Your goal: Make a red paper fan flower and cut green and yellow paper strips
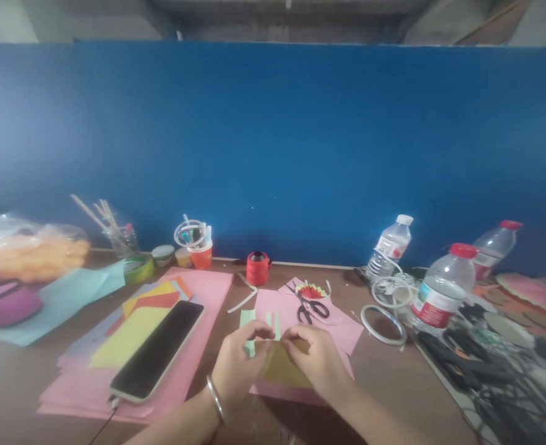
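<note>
An olive-yellow sheet of paper (284, 369) is between my two hands, its top edge raised toward the fingertips. My left hand (242, 355), with a silver bangle at the wrist, is closed on the sheet's upper left, thumb and fingers together. Pinching the top edge on the other side is my right hand (316, 358). Pale green paper strips (273, 321) lie just beyond the fingertips, partly hidden by them. Under everything spreads pink paper (342, 327). On it rest black-handled scissors (308, 307) beside a small red and green fan-shaped piece (312, 291).
A phone (159, 349) lies on stacked coloured paper (203, 290) to the left. Farther back stand a red spool-like object (257, 267) and a cup of pens (201, 254). At right are a tape roll (384, 326), plastic bottles (442, 290) and tangled cables. A blue partition (273, 148) closes the back.
</note>
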`<state>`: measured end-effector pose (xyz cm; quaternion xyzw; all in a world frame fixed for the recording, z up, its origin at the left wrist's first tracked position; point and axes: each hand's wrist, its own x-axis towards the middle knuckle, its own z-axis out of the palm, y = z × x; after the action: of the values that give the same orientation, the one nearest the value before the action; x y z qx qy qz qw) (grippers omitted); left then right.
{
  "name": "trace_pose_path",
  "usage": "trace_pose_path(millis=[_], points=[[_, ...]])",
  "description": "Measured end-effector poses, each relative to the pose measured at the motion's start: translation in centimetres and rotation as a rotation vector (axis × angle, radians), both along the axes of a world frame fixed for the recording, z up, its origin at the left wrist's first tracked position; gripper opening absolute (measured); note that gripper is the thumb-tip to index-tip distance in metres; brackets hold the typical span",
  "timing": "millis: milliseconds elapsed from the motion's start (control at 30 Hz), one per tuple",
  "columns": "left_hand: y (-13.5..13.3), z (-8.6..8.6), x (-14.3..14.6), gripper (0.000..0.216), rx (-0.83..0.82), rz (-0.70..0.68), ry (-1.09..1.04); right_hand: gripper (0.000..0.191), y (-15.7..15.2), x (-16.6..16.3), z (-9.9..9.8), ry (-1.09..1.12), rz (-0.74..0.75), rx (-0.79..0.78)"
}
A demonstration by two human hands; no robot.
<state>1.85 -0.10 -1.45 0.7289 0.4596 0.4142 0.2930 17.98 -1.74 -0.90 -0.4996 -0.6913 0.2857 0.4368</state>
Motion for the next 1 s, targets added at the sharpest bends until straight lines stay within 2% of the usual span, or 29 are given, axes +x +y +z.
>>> trace_pose_path(millis=[233, 433, 533, 667, 733, 767, 833, 900, 1000], points=[[-0.3, 0.2, 0.1, 0.012, 0.281, 0.006, 0.308, 0.012, -0.7, -0.6, -0.2, -0.165, 0.016, 0.076], [0.5, 0.2, -0.6, 0.014, 0.392, 0.015, 0.428, 0.013, -0.4, 0.0, 0.1, -0.098, 0.029, 0.059], [1.6, 0.4, -1.6, 0.013, 0.342, 0.065, 0.422, 0.014, 0.3, 0.9, 0.0, -0.033, -0.008, 0.025], [2.5, 0.5, -2.4, 0.011, 0.119, 0.145, 0.285, 0.014, 1.1, 1.9, -0.3, 0.007, -0.115, 0.015], [2.4, 0.4, -2.1, 0.017, 0.05, 0.094, 0.148, 0.013, 1.2, 1.9, -0.5, 0.014, -0.098, 0.003], [2.1, 0.4, -1.8, 0.021, 0.038, 0.025, 0.082, 0.013, 1.2, 1.8, -0.5, 0.017, -0.082, -0.007], [1.4, 0.4, -1.1, 0.02, 0.016, -0.052, 0.062, 0.014, 1.1, 1.6, -0.5, 0.013, -0.051, -0.026], [0.7, 0.3, -0.5, 0.015, 0.001, -0.07, 0.119, 0.013, 0.9, 1.3, -0.5, -0.045, -0.026, 0.019], [0.1, 0.2, -0.2, 0.02, 0.067, -0.064, 0.247, 0.009, 0.4, 0.8, -0.4, -0.227, -0.015, 0.223]])
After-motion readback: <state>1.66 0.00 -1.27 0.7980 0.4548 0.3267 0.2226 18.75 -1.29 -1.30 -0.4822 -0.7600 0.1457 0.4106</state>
